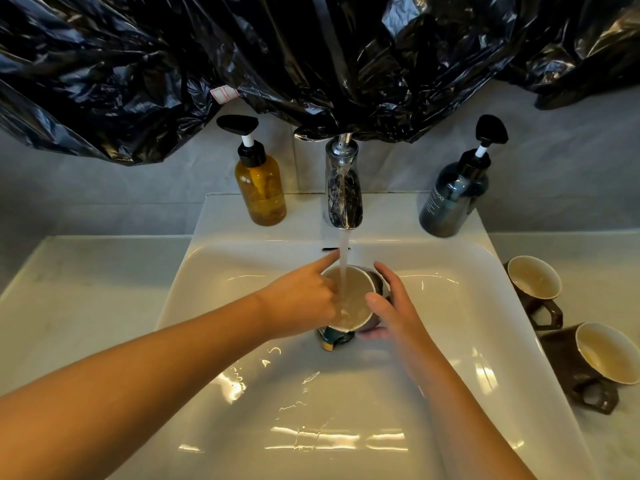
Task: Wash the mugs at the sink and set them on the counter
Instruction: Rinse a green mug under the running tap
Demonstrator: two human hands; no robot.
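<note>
Under the running chrome tap (343,195), the right hand (393,315) clamps its grip on a brown, cream-lined ceramic mug (361,292) over the white sink (311,396). The left hand (301,303) dips fingers inside, its grip unclear. Far right, a dark-blue pump bottle (448,202) reads "MPOO".

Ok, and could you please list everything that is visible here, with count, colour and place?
held mug: one, dark outside, pale inside, in the sink under the running water
counter mugs: two, brown, pale inside, right of the sink
tap: one, chrome, behind the basin, running
amber bottle: one, black pump, left of the tap
dark bottle: one, blue-black, black pump, right of the tap
green thing: one, green and yellow, under the held mug, unclear what it is
sink: one, white, centre
counter: one, pale, on both sides of the sink
plastic sheet: black, hanging above
left hand: grips the held mug's left rim, index finger straight
right hand: curled round its right side
</note>
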